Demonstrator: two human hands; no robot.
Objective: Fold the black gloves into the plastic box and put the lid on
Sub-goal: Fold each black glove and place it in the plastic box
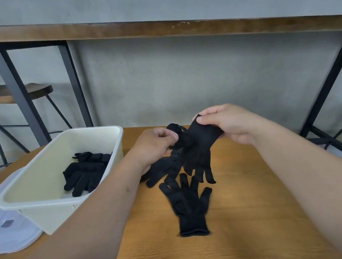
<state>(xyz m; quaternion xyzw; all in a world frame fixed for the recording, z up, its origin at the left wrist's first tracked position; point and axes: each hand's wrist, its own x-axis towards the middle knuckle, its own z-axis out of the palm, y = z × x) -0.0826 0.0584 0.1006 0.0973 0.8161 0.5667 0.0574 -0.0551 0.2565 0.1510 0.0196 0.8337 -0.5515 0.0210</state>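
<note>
A cream plastic box (113, 147) stands open on the wooden table at the left, with black gloves (84, 173) lying inside it. Both my hands hold up a black glove (201, 147) above the table's middle. My right hand (226, 124) pinches its cuff, and my left hand (157, 145) grips bunched black fabric at its left side; the fingers dangle down. Another glove (190, 204) lies flat on the table below, cuff toward me. More black glove fabric (159, 172) lies partly hidden under my left hand. The white lid (10, 228) rests under and beside the box at the left.
The wooden table (247, 216) has bare surface to the right of the gloves and in front of me. Behind it stand a grey wall, a high wooden counter on black metal legs (326, 85) and bar stools (6, 95) at the far left.
</note>
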